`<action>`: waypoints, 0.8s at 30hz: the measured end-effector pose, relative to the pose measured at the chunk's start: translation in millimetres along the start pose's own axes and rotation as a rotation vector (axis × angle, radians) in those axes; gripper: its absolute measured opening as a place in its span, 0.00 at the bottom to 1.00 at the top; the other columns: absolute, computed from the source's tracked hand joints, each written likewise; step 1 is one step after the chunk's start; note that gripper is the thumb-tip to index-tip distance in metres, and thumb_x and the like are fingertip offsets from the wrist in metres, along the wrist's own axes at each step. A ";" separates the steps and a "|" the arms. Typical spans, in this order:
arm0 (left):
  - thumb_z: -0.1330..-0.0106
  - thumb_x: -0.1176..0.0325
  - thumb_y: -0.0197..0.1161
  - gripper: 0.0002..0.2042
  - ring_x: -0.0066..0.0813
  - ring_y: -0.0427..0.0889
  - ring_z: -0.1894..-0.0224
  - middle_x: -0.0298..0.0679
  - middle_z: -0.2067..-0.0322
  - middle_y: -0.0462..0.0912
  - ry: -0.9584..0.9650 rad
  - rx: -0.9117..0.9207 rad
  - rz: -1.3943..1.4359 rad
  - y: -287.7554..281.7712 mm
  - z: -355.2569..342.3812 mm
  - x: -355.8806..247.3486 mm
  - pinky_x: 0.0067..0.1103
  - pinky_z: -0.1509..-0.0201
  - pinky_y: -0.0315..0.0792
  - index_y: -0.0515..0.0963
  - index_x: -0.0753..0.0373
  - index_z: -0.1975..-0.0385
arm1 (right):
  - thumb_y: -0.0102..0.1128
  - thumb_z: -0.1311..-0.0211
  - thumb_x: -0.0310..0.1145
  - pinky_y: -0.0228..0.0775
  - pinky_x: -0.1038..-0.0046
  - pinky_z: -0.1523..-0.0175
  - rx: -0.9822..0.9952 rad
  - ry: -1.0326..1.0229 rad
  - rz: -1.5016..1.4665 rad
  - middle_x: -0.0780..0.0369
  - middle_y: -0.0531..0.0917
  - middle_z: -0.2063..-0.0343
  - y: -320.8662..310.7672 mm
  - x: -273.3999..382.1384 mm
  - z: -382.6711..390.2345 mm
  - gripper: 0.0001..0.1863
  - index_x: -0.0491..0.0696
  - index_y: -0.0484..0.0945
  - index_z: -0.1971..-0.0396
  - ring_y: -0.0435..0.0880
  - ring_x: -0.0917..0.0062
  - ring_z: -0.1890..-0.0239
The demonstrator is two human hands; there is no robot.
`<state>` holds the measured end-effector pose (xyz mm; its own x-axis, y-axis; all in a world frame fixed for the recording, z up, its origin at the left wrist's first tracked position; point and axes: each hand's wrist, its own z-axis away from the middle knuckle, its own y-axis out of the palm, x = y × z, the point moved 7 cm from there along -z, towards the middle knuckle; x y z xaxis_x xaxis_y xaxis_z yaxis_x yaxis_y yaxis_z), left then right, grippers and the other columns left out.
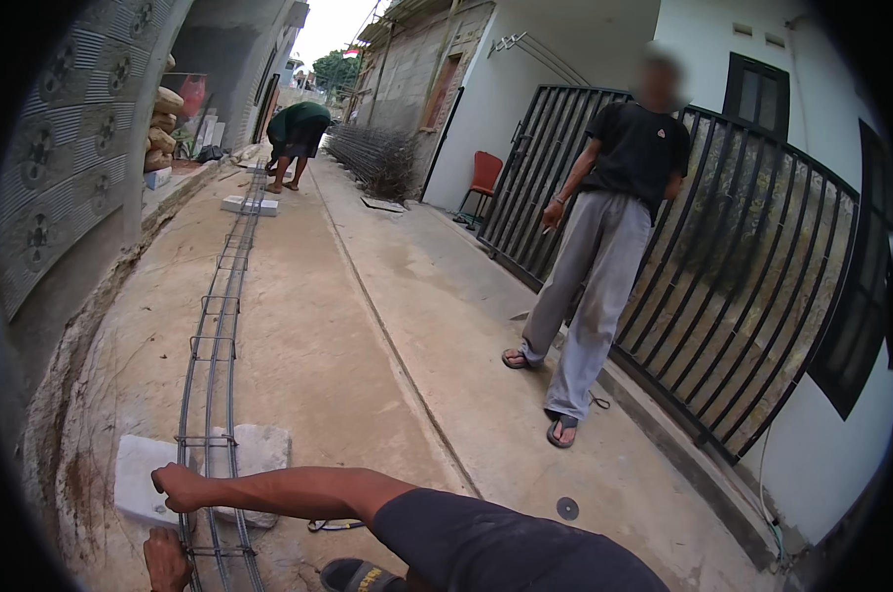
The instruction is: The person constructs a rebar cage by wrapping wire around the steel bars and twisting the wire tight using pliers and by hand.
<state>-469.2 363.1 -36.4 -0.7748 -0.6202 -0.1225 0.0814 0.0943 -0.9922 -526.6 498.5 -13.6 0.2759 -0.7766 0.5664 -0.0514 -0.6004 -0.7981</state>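
Note:
A long, narrow rebar cage (212,370) of thin steel bars with square stirrups runs away from me along the concrete ground. My right arm reaches across from the lower right. My right hand (182,487) is closed in a fist at the cage's left bar, above a white block (141,479). Lower down, at the bottom edge, my left hand (167,560) is beside the same bar with its fingers curled; what they hold, if anything, is hidden. A second pale block (259,454) lies under the cage's right side.
A person in a dark shirt (632,148) stands at right before a black metal gate (733,266). Farther off, another person (297,128) bends over the cage's far end by a white block (249,205). A mesh-like stack of steel (372,158) and a red chair (484,176) stand beyond.

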 end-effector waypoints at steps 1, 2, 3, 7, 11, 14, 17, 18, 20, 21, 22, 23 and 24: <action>0.40 0.71 0.57 0.12 0.53 0.78 0.56 0.54 0.61 0.80 -0.007 -0.003 0.001 10.1 3.4 6.4 0.40 0.52 0.73 0.77 0.67 0.57 | 0.58 0.66 0.22 0.73 0.59 0.61 0.001 -0.007 -0.060 0.49 0.83 0.72 0.2 -0.2 -2.2 0.11 0.41 0.78 0.75 0.81 0.52 0.65; 0.46 0.74 0.57 0.07 0.55 0.76 0.63 0.54 0.67 0.77 0.026 -0.202 0.022 18.4 6.2 14.4 0.41 0.59 0.67 0.74 0.68 0.68 | 0.58 0.67 0.22 0.73 0.58 0.62 -0.033 -0.056 -0.059 0.47 0.82 0.75 -1.4 2.7 -0.9 0.10 0.39 0.79 0.78 0.82 0.51 0.67; 0.52 0.78 0.57 0.03 0.57 0.73 0.71 0.54 0.73 0.73 0.077 -0.402 0.047 25.9 2.5 16.7 0.43 0.66 0.62 0.71 0.70 0.80 | 0.58 0.67 0.22 0.73 0.58 0.62 -0.039 -0.050 -0.049 0.47 0.82 0.75 -5.5 -10.3 3.0 0.10 0.39 0.79 0.78 0.82 0.51 0.67; 0.50 0.75 0.57 0.04 0.55 0.73 0.71 0.54 0.74 0.75 0.081 -0.580 -0.154 54.5 0.3 26.0 0.41 0.65 0.62 0.71 0.68 0.79 | 0.60 0.66 0.24 0.73 0.58 0.64 0.135 0.011 0.117 0.49 0.82 0.77 0.9 -35.9 20.8 0.05 0.40 0.78 0.83 0.82 0.53 0.69; 0.49 0.72 0.59 0.06 0.57 0.74 0.72 0.54 0.80 0.74 -0.006 -0.293 0.053 28.4 -4.7 25.6 0.44 0.66 0.63 0.72 0.67 0.82 | 0.62 0.67 0.26 0.75 0.61 0.65 0.187 0.045 0.077 0.50 0.82 0.79 -0.2 -43.3 30.1 0.06 0.41 0.80 0.84 0.83 0.54 0.71; 0.48 0.71 0.59 0.09 0.57 0.74 0.74 0.54 0.82 0.73 0.089 -0.320 0.135 21.0 -12.5 21.2 0.45 0.68 0.65 0.71 0.67 0.85 | 0.64 0.67 0.28 0.75 0.63 0.65 0.281 0.027 0.064 0.51 0.83 0.78 -4.8 -53.5 33.2 0.08 0.42 0.83 0.81 0.84 0.56 0.70; 0.47 0.70 0.59 0.11 0.58 0.73 0.77 0.54 0.84 0.72 0.134 -0.429 0.175 37.6 8.4 37.3 0.45 0.72 0.65 0.70 0.68 0.87 | 0.65 0.67 0.29 0.75 0.63 0.65 0.332 -0.094 0.061 0.52 0.84 0.77 10.9 -22.3 32.4 0.09 0.43 0.84 0.79 0.84 0.58 0.70; 0.47 0.70 0.59 0.12 0.58 0.73 0.79 0.55 0.85 0.72 0.168 -0.529 0.229 30.7 9.8 32.7 0.44 0.73 0.64 0.70 0.68 0.88 | 0.65 0.67 0.29 0.75 0.63 0.65 0.331 -0.093 0.065 0.52 0.84 0.77 10.3 -22.2 33.2 0.09 0.43 0.84 0.79 0.84 0.58 0.70; 0.47 0.70 0.58 0.13 0.58 0.73 0.79 0.56 0.86 0.72 0.067 -0.461 0.336 33.4 3.4 34.3 0.44 0.74 0.63 0.69 0.70 0.89 | 0.66 0.67 0.30 0.75 0.64 0.65 0.361 -0.061 0.064 0.53 0.85 0.77 12.3 -23.8 37.1 0.10 0.43 0.84 0.80 0.85 0.60 0.71; 0.47 0.71 0.58 0.14 0.59 0.72 0.80 0.56 0.86 0.71 -0.040 -0.389 0.438 36.5 1.1 39.1 0.44 0.74 0.62 0.68 0.71 0.89 | 0.66 0.67 0.30 0.75 0.64 0.65 0.361 -0.062 0.067 0.53 0.85 0.77 13.2 -22.8 38.1 0.10 0.43 0.84 0.80 0.85 0.60 0.71; 0.47 0.71 0.58 0.14 0.59 0.72 0.80 0.56 0.86 0.71 -0.039 -0.392 0.439 39.9 0.8 39.1 0.44 0.74 0.62 0.68 0.71 0.89 | 0.66 0.67 0.30 0.75 0.64 0.65 0.377 -0.054 0.055 0.53 0.84 0.77 15.3 -22.6 40.0 0.10 0.43 0.84 0.80 0.84 0.60 0.71; 0.46 0.71 0.57 0.15 0.58 0.73 0.80 0.57 0.87 0.70 -0.125 -0.405 0.477 49.9 0.8 45.8 0.43 0.74 0.62 0.67 0.72 0.90 | 0.66 0.67 0.30 0.75 0.64 0.65 0.394 -0.045 0.044 0.54 0.84 0.77 17.9 -22.6 42.2 0.09 0.43 0.84 0.80 0.84 0.60 0.72; 0.46 0.71 0.56 0.15 0.57 0.73 0.80 0.58 0.88 0.70 -0.209 -0.424 0.512 58.5 -1.5 52.1 0.43 0.73 0.62 0.66 0.73 0.91 | 0.66 0.67 0.30 0.75 0.64 0.65 0.392 -0.050 0.052 0.54 0.84 0.77 18.1 -23.7 43.3 0.09 0.43 0.84 0.80 0.84 0.60 0.72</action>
<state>-505.7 337.5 -100.8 -0.5638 -0.5493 -0.6168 0.1195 0.6847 -0.7190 -492.5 514.2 -50.4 0.3292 -0.7878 0.5205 0.3010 -0.4349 -0.8487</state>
